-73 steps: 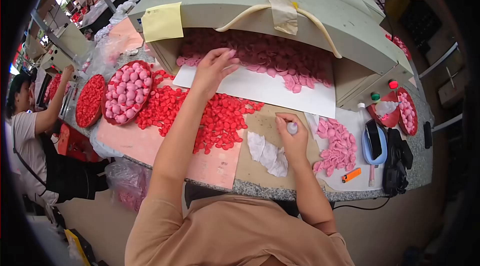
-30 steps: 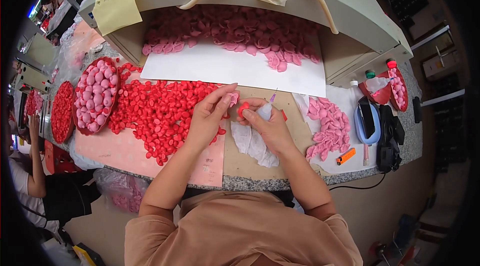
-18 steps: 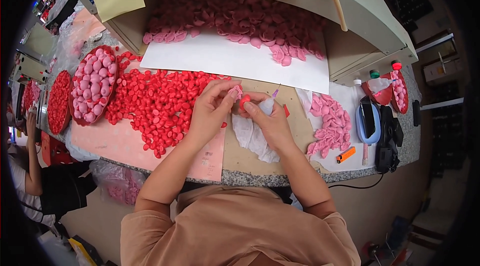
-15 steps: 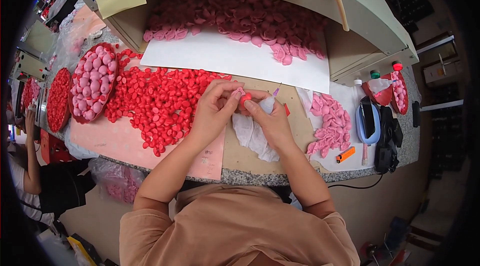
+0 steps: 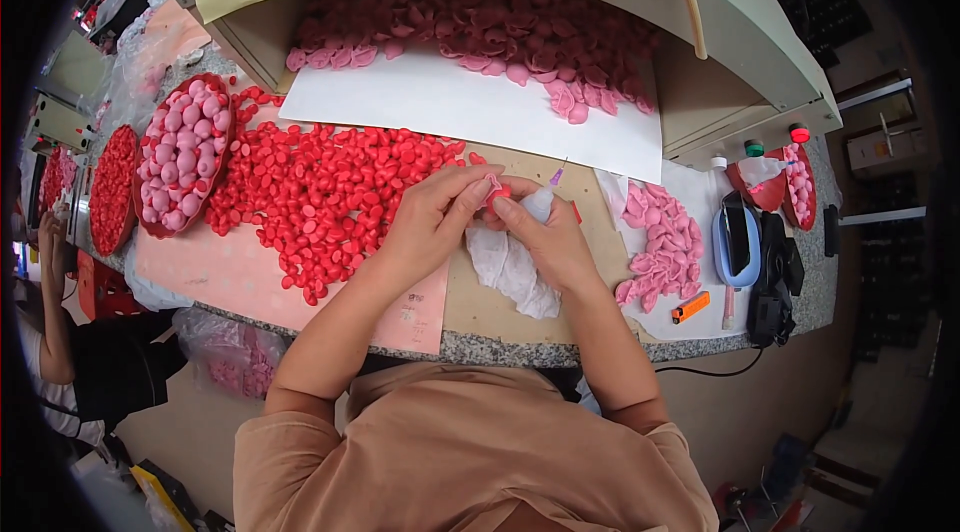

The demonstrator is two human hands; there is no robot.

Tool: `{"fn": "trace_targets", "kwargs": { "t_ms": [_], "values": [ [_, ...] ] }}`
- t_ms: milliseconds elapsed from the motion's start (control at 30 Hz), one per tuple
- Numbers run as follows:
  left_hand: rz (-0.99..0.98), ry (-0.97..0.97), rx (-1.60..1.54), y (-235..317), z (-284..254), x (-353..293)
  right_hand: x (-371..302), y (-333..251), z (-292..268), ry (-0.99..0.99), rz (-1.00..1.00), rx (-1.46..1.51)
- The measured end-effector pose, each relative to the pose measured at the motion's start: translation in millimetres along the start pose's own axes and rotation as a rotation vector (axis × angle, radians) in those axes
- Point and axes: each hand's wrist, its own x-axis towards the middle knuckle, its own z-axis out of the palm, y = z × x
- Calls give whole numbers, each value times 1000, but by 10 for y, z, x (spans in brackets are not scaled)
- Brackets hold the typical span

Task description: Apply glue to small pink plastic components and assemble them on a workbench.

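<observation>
Over the middle of the bench, my left hand (image 5: pixel 428 217) pinches a small pink petal-like piece (image 5: pixel 490 184) between thumb and fingers. My right hand (image 5: pixel 550 240) grips a small glossy red rounded piece (image 5: pixel 503 194), which the pink piece touches and partly covers. A translucent squeeze bottle (image 5: pixel 539 204) with a purple needle tip is also tucked in my right hand, its tip pointing up and away. Beneath my right hand lies a crumpled white cloth (image 5: pixel 515 277). My fingers hide the lower side of both small pieces.
Left are a heap of red pieces (image 5: pixel 320 182) and a tray of pink balls (image 5: pixel 180 157). Pink pieces (image 5: pixel 480 27) fill the hooded box behind a white sheet (image 5: pixel 400 102). Rightward lie more pink pieces (image 5: pixel 660 242), an orange lighter (image 5: pixel 691 307) and a blue holder (image 5: pixel 735 242).
The pink piece has come over the red one and now covers part of it. Both hands stay close together with only slight finger movement. The view has shifted a little.
</observation>
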Motion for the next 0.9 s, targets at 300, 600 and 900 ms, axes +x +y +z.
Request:
{"fn": "trace_targets", "kwargs": {
  "t_ms": [300,600,900],
  "values": [
    [-92,-12,-83,109,4,-74,5,73,-9,-87,98,83],
    [8,-64,-105,155,12,-68,-61,44,-16,-9,89,30],
    [-137,-119,-249,161,-74,6,63,43,58,13,34,-29]
  ]
}}
